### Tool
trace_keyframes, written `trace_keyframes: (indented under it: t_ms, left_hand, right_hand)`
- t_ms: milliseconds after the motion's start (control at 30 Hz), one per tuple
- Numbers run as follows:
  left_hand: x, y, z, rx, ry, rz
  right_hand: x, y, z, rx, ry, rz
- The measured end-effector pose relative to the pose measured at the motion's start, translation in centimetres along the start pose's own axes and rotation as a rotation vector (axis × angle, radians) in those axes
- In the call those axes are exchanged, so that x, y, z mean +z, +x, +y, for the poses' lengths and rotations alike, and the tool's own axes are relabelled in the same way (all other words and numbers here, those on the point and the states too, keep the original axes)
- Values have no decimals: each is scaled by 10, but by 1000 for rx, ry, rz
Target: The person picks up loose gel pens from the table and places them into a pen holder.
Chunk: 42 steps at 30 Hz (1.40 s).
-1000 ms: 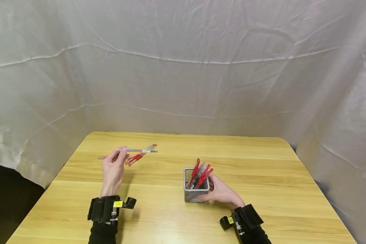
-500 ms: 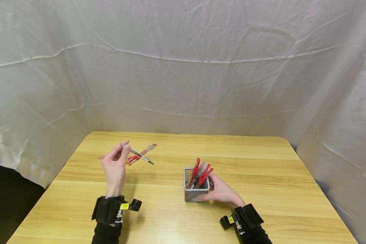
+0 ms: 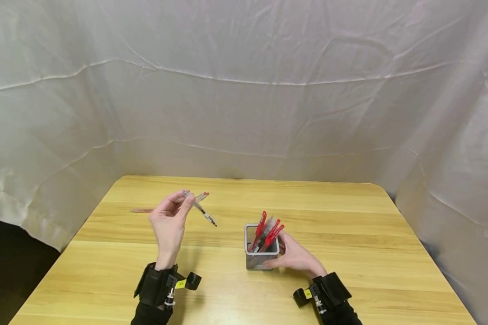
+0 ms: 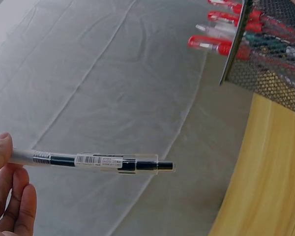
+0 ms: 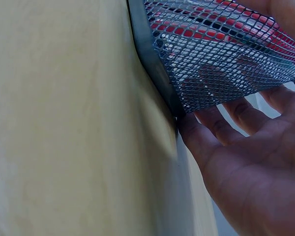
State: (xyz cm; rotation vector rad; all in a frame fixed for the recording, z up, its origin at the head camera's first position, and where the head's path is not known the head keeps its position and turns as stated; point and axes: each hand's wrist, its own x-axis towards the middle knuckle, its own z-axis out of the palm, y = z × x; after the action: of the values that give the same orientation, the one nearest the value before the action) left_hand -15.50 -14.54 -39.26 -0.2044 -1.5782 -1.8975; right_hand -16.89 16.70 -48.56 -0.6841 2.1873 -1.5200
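Note:
My left hand [image 3: 171, 225] pinches a clear pen [image 3: 206, 215] by one end between thumb and fingertips, above the left half of the table. Its dark end slants down to the right. In the left wrist view the pen [image 4: 105, 162] shows a barcode label and black parts. My right hand [image 3: 296, 257] grips a grey mesh pen holder [image 3: 255, 262] from the right, thumb at the front and fingers behind. In the right wrist view the fingers lie along the holder's mesh wall [image 5: 211, 83]. Several pens with red caps [image 3: 273, 234] and a clear one lean inside the upright holder.
On the wooden table [image 3: 349, 234] a reddish pen [image 3: 140, 211] lies left of my left hand. Other pens [image 3: 203, 196] lie behind that hand, mostly hidden by it. A pale cloth curtain [image 3: 244, 113] hangs behind the table and at its sides.
My left hand has moved right with the pen, toward the holder. The pen has swung from nearly level to pointing down and right. My right hand and the holder have stayed put.

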Motion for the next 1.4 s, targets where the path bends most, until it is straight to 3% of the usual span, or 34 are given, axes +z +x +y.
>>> trace_keyframes:
  t_ms: [167, 433, 700, 733, 833, 900, 967, 1067, 1267, 1400]
  left_hand:
    - [8, -4, 3, 44, 74, -53]
    - [20, -10, 4, 115, 55, -138]
    - [35, -14, 6, 88, 74, -182]
    - [37, -14, 4, 86, 88, -189]
    - [30, -11, -58, 132, 81, -231]
    - [35, -12, -59, 140, 93, -251]
    - [41, -13, -56, 148, 93, -275]
    - [62, -16, 6, 88, 153, -288]
    - [71, -14, 2, 81, 219, -364]
    - [75, -12, -1, 65, 267, -380]
  right_hand:
    - [0, 1, -1, -23, -26, 5]
    - [-1, 4, 1, -41, -41, -4]
    - [0, 4, 2, -24, 4, -9]
    - [0, 4, 1, -22, 2, -8]
    - [0, 4, 0, -18, 5, -2]
    - [0, 4, 1, -20, 6, -1]
    - [0, 4, 0, -22, 15, -2]
    - [0, 4, 1, -22, 26, -10]
    - [0, 2, 0, 13, 7, -2]
    - [0, 1, 0, 18, -2, -2]
